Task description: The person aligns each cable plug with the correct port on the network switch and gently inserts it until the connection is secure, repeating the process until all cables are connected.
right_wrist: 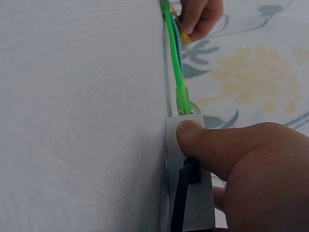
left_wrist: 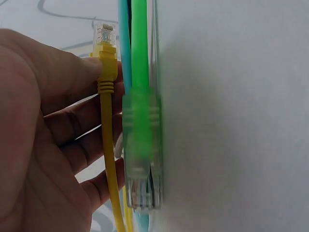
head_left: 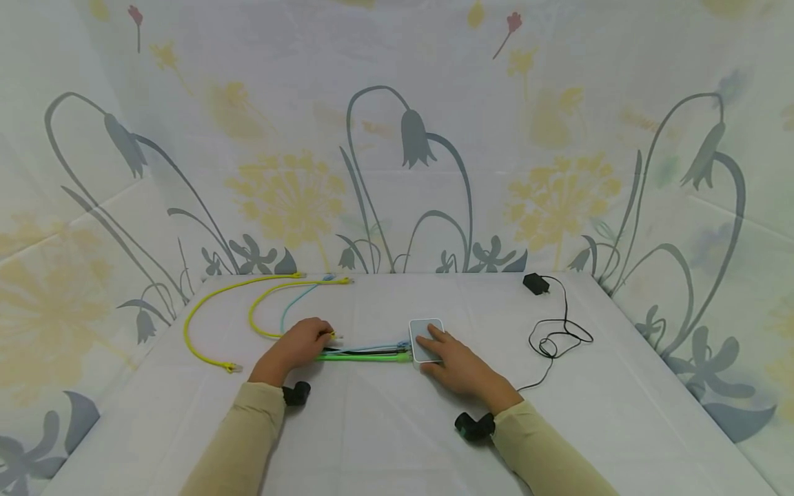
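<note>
My left hand [head_left: 300, 344] pinches the end of a yellow Ethernet cable [left_wrist: 107, 67] between thumb and fingers, its clear plug pointing away from the palm. Close beside it lie a green Ethernet cable [head_left: 366, 357], light blue ones [head_left: 375, 346] and a black one. They run to the left side of a small white network box [head_left: 419, 331]; the green plug [right_wrist: 183, 99] meets that side. My right hand [head_left: 462, 365] holds the box, fingers over its top and thumb [right_wrist: 207, 142] against the near side. A black cord [right_wrist: 179, 203] enters the near side, just by the thumb.
Another yellow cable [head_left: 189, 320] curves along the left of the white-covered table [head_left: 372, 427]. A light blue cable [head_left: 291, 303] reaches the back edge. At the right lies a black power adapter [head_left: 536, 283] with its looped cord [head_left: 552, 355]. A patterned cloth [head_left: 397, 200] hangs behind.
</note>
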Action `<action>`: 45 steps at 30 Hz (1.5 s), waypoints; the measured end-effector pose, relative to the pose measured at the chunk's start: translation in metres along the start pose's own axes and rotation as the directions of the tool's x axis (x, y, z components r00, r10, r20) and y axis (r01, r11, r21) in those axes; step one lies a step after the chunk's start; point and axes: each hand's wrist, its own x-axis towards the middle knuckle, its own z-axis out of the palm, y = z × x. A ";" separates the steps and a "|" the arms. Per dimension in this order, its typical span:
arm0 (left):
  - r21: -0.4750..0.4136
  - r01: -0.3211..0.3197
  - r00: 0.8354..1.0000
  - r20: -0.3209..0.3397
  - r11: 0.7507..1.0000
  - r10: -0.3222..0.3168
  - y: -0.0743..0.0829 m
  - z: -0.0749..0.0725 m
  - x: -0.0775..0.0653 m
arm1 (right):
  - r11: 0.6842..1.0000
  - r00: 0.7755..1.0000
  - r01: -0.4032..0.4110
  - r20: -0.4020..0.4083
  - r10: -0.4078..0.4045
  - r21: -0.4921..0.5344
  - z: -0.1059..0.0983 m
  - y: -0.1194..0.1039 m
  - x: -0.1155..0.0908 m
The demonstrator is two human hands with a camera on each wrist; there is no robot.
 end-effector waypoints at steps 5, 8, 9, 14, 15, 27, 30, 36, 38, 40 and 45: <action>0.023 0.004 1.000 0.013 1.000 -0.004 0.005 0.003 0.003 | 1.000 1.000 0.006 -0.003 -0.006 -0.001 0.000 0.000 0.000; 0.034 0.002 1.000 0.013 0.999 -0.002 0.009 0.004 0.005 | 1.000 1.000 0.011 -0.006 -0.011 0.002 0.000 0.000 0.000; 0.034 -0.001 1.000 0.012 0.999 0.001 0.010 0.005 0.005 | 1.000 1.000 0.011 -0.005 -0.011 0.002 0.000 0.000 0.001; 0.025 -0.011 1.000 0.014 1.000 0.010 0.016 0.007 0.008 | 1.000 1.000 0.007 -0.006 -0.007 0.008 -0.001 -0.001 0.001; 0.026 -0.013 1.000 0.015 1.000 0.012 0.017 0.008 0.009 | 1.000 1.000 0.006 -0.005 -0.006 0.009 -0.001 -0.001 0.000; 0.020 -0.050 0.999 0.003 0.999 0.050 0.026 0.014 0.016 | 1.000 1.000 -0.006 -0.001 0.006 0.001 -0.001 -0.002 0.000; 0.015 -0.048 0.999 0.008 0.999 0.048 0.029 0.016 0.017 | 1.000 1.000 -0.008 0.000 0.008 0.002 -0.001 -0.002 0.000; 0.005 -0.030 0.999 0.023 1.000 0.030 0.034 0.020 0.021 | 1.000 1.000 -0.001 -0.004 0.001 0.007 -0.001 -0.001 0.000; 0.003 -0.028 0.999 0.026 1.000 0.028 0.036 0.021 0.023 | 1.000 1.000 0.004 -0.005 -0.003 0.010 -0.001 -0.001 -0.001; 0.001 -0.027 0.999 0.030 1.000 0.027 0.038 0.021 0.024 | 1.000 1.000 0.007 -0.005 -0.007 0.009 -0.001 -0.001 -0.001; -0.009 -0.020 0.999 0.043 1.000 0.021 0.043 0.024 0.027 | 1.000 1.000 0.009 -0.010 -0.009 0.008 -0.002 -0.002 0.000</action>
